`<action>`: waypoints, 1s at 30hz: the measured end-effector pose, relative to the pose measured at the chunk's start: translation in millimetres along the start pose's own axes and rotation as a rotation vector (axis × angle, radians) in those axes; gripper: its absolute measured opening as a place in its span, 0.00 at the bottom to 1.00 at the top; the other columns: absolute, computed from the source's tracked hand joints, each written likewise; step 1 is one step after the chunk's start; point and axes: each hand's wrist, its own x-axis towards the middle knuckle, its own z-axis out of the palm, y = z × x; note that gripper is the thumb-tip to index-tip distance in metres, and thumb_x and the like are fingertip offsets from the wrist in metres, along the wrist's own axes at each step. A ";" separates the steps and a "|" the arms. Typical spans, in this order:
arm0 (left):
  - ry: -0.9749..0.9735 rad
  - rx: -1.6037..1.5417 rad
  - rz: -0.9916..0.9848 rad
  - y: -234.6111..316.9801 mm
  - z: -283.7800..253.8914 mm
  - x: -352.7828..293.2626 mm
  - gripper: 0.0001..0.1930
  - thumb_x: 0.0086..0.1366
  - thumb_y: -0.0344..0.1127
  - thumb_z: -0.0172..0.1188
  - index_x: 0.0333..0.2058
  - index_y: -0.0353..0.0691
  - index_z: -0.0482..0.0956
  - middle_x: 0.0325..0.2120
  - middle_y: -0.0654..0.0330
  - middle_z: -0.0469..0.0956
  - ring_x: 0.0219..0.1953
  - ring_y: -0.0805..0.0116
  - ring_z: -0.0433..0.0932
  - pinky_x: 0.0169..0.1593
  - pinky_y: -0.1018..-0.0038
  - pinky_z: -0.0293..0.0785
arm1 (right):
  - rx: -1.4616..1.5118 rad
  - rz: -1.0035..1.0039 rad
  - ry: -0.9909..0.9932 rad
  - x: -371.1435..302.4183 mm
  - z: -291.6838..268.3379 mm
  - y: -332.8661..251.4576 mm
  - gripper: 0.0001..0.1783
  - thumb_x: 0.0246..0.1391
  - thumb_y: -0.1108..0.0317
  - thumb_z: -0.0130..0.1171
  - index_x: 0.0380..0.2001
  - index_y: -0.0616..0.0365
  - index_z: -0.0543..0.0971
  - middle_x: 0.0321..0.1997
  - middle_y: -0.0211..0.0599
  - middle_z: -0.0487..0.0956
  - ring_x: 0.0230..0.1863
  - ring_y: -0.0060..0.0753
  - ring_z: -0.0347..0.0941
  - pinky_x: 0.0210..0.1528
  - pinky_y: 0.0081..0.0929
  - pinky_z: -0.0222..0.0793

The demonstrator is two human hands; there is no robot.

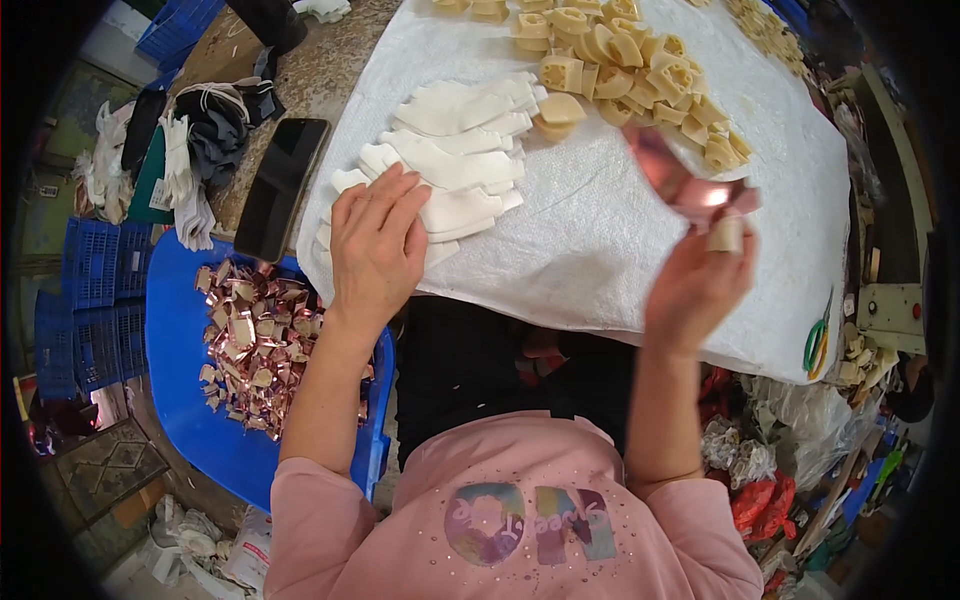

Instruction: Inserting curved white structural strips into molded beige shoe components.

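Note:
My left hand (380, 245) lies on the near left end of several overlapping white curved pieces (455, 160), its fingers stretched out over them. Above the right part of the white-covered table, my right hand (700, 285) pinches a shiny pink metallic curved piece (680, 185), somewhat blurred by motion. A beige covering (725, 235) sits on one of that hand's fingers. Beyond the pink piece lies a heap of beige moulded parts (640, 75), with a small beige stack (558, 115) beside the white pieces.
A blue tub (190, 400) at my left holds many pink metallic and beige pieces (255, 345). A black phone (282, 190) lies by the white sheet (590, 285), near gloves (180, 170). Green-handled scissors (818, 338) rest at the right edge. Blue crates (100, 300) stand far left.

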 end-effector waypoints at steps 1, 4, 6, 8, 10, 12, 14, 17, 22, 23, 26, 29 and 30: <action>-0.002 -0.007 0.006 1.5 -1.2 0.5 0.15 0.49 0.21 0.57 0.38 0.38 0.78 0.42 0.58 0.77 0.51 0.64 0.74 0.52 0.65 0.64 | -0.051 -0.070 -0.131 10.5 -14.3 -7.2 0.07 0.60 0.68 0.47 0.36 0.61 0.70 0.36 0.29 0.71 0.38 0.18 0.65 0.42 0.19 0.62; -0.040 0.011 -0.040 18.9 -7.8 8.4 0.17 0.50 0.23 0.57 0.41 0.38 0.77 0.43 0.55 0.75 0.49 0.58 0.73 0.52 0.65 0.64 | -0.418 -0.076 -0.249 12.3 -35.6 -20.0 0.03 0.55 0.75 0.49 0.34 0.62 0.70 0.39 0.34 0.72 0.43 0.23 0.66 0.46 0.19 0.61; -0.019 -0.013 -0.016 55.9 -13.5 17.9 0.21 0.47 0.29 0.60 0.44 0.38 0.76 0.44 0.51 0.72 0.45 0.56 0.74 0.50 0.63 0.64 | -0.678 -0.370 -0.324 -0.4 -33.7 -20.5 0.07 0.48 0.78 0.52 0.33 0.60 0.71 0.38 0.38 0.73 0.43 0.32 0.66 0.46 0.26 0.60; -0.076 -0.286 -0.044 87.7 -9.0 12.0 0.25 0.45 0.32 0.62 0.46 0.37 0.74 0.47 0.51 0.68 0.39 0.55 0.74 0.41 0.65 0.69 | -0.771 -0.450 -0.586 -16.5 -21.8 -21.0 0.12 0.38 0.75 0.56 0.32 0.55 0.74 0.44 0.42 0.70 0.44 0.43 0.63 0.48 0.39 0.54; -0.042 -0.397 -0.066 107.4 10.6 3.7 0.22 0.49 0.32 0.61 0.46 0.36 0.74 0.43 0.51 0.70 0.35 0.57 0.73 0.36 0.69 0.69 | -0.814 -0.450 -0.791 -34.2 -0.8 -26.8 0.15 0.31 0.73 0.59 0.31 0.53 0.75 0.45 0.39 0.69 0.48 0.46 0.60 0.49 0.43 0.50; -0.009 -0.508 -0.084 109.5 23.1 -0.4 0.20 0.53 0.33 0.59 0.46 0.35 0.75 0.38 0.51 0.73 0.31 0.59 0.73 0.31 0.72 0.69 | -0.796 -0.456 -0.839 -31.9 8.3 -27.9 0.17 0.31 0.73 0.60 0.32 0.53 0.76 0.46 0.41 0.68 0.48 0.46 0.60 0.48 0.41 0.53; 0.000 -0.797 -0.429 100.3 27.2 -3.5 0.15 0.64 0.34 0.51 0.45 0.32 0.75 0.27 0.57 0.73 0.24 0.69 0.69 0.27 0.78 0.65 | -0.570 -0.334 -0.856 -12.5 9.7 -19.9 0.19 0.33 0.75 0.58 0.35 0.54 0.77 0.47 0.42 0.68 0.47 0.47 0.61 0.48 0.41 0.57; -0.110 -1.072 -0.720 102.6 17.7 -2.2 0.17 0.69 0.35 0.41 0.46 0.29 0.74 0.23 0.65 0.71 0.24 0.79 0.64 0.28 0.80 0.62 | -0.678 -0.354 -0.718 26.7 27.5 12.8 0.19 0.39 0.76 0.60 0.40 0.56 0.74 0.46 0.44 0.71 0.49 0.48 0.65 0.48 0.38 0.64; -0.102 -1.205 -0.638 101.1 23.8 2.6 0.20 0.69 0.35 0.37 0.51 0.26 0.67 0.43 0.54 0.69 0.43 0.68 0.66 0.47 0.74 0.62 | -0.842 -0.494 -0.754 45.3 45.9 88.1 0.17 0.43 0.79 0.57 0.41 0.59 0.74 0.42 0.43 0.74 0.44 0.41 0.71 0.46 0.31 0.68; -0.097 -1.236 -0.631 101.7 25.9 4.9 0.21 0.70 0.36 0.36 0.53 0.26 0.64 0.47 0.52 0.66 0.48 0.65 0.64 0.52 0.71 0.59 | -0.859 -0.499 -0.740 49.4 37.9 90.4 0.17 0.43 0.79 0.57 0.41 0.59 0.74 0.42 0.43 0.74 0.44 0.41 0.71 0.46 0.31 0.68; -0.058 -1.295 -0.634 94.8 28.9 8.4 0.24 0.71 0.37 0.34 0.58 0.25 0.57 0.60 0.46 0.58 0.62 0.56 0.58 0.65 0.64 0.51 | -0.708 -0.100 -0.528 55.4 28.0 85.4 0.13 0.48 0.77 0.55 0.39 0.60 0.74 0.36 0.42 0.76 0.35 0.35 0.74 0.39 0.27 0.70; -0.087 -1.302 -0.645 86.6 28.1 5.9 0.24 0.71 0.38 0.34 0.58 0.25 0.57 0.59 0.47 0.59 0.62 0.56 0.58 0.65 0.64 0.51 | -0.410 0.445 -0.296 58.9 12.3 49.3 0.14 0.45 0.71 0.60 0.37 0.61 0.74 0.33 0.45 0.75 0.40 0.42 0.72 0.43 0.35 0.68; -0.109 -1.311 -0.642 85.3 29.5 6.3 0.24 0.71 0.38 0.34 0.58 0.25 0.57 0.59 0.47 0.59 0.62 0.56 0.58 0.65 0.64 0.51 | -0.568 0.388 -0.388 61.0 5.9 38.7 0.15 0.46 0.69 0.61 0.39 0.60 0.74 0.34 0.44 0.75 0.41 0.41 0.72 0.44 0.35 0.68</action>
